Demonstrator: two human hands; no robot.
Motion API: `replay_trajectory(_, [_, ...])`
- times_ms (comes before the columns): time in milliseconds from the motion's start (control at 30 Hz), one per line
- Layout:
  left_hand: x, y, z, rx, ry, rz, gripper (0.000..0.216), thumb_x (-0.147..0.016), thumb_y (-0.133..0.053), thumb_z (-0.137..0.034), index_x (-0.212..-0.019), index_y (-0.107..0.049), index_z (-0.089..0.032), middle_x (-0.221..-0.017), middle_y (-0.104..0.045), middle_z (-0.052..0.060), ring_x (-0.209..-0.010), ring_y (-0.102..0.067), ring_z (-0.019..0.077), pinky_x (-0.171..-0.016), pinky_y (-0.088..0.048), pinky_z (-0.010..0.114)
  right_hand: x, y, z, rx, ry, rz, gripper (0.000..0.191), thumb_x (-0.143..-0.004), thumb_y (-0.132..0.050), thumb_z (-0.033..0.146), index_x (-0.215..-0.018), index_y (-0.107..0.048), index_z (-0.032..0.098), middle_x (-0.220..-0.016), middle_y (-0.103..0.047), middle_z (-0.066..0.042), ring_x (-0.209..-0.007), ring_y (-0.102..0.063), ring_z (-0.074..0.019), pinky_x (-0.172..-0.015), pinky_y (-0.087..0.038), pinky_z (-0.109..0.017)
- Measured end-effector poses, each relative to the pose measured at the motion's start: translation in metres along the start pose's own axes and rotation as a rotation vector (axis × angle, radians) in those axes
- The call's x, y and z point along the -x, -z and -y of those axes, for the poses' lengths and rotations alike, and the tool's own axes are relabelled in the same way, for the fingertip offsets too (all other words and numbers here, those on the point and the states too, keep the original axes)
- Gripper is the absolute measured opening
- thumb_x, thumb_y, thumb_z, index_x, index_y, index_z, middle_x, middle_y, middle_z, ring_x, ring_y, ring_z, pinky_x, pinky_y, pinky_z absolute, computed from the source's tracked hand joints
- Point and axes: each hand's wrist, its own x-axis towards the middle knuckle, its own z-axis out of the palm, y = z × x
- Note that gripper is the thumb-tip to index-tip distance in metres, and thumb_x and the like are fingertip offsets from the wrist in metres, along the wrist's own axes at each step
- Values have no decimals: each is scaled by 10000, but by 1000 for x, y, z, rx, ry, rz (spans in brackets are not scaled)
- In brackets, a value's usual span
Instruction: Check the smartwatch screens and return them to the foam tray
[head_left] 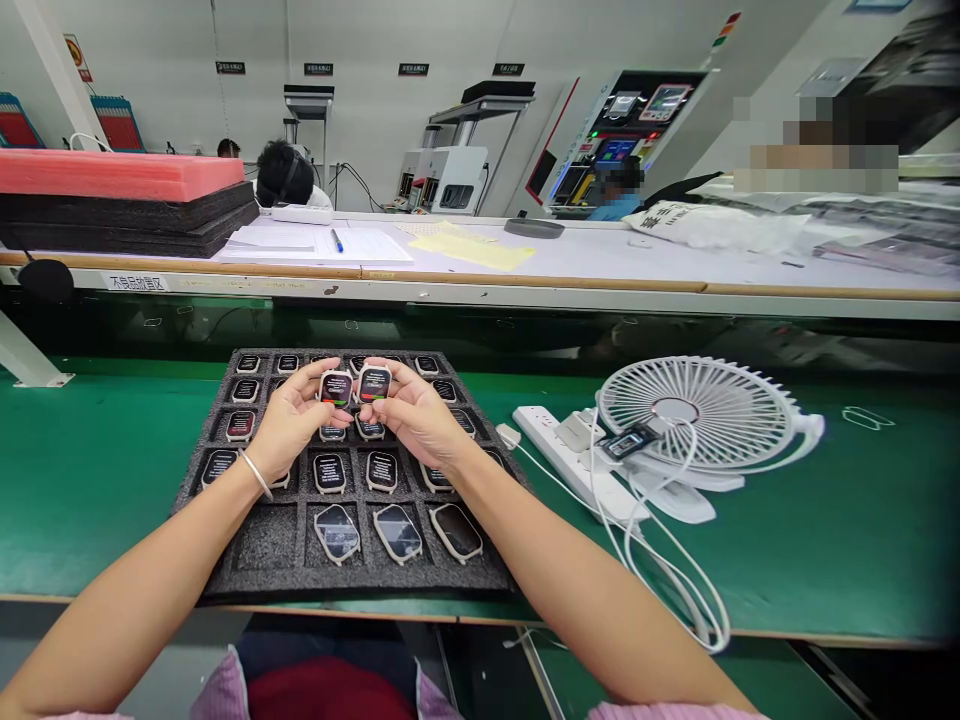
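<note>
My left hand (294,418) grips a smartwatch case (335,388) by its edges, its screen lit with text and a coloured strip at the bottom. Beside it, a second lit watch case (373,384) is pinched between the thumb and fingers of my right hand (412,408). Both are strapless and held just above a black foam tray (266,540). Rows of similar watch cases sit in its compartments, many with lit text; one screen (240,426) looks reddish. Along the near row, several watches (398,532) have dark, reflective screens. My hands and forearms hide part of the tray.
Right of the tray lie a white power strip (559,440), a white fan (697,410) and looped cables (675,570) on the green bench (825,540). A raised shelf (600,265) behind carries red and black foam (112,178), papers and a bag. People sit beyond it.
</note>
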Motion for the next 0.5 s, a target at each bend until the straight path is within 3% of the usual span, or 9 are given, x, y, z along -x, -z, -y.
replay_trajectory(167, [2,-1,-3,34,33,6,525,-724,-636,-163,-1247,-605,-187,-1002,-698,42,-649,-716,137,-686,-619,315,-1,0,-1,7,1,-26,445,-690,-743,169,-1105,-596,238,-888,-685,14,-605,-613,-110,-620,-498,-280])
replay_trajectory(500, [-1,0,3,-18,-18,6,603,-656,-644,-104,-1250,-572,-175,-1097,-681,60,-639,-702,106,-657,-601,261,-3,2,-2,-13,6,16,552,-590,-663,77,-1113,-588,236,-900,-706,19,-612,-625,-113,-613,-476,-265])
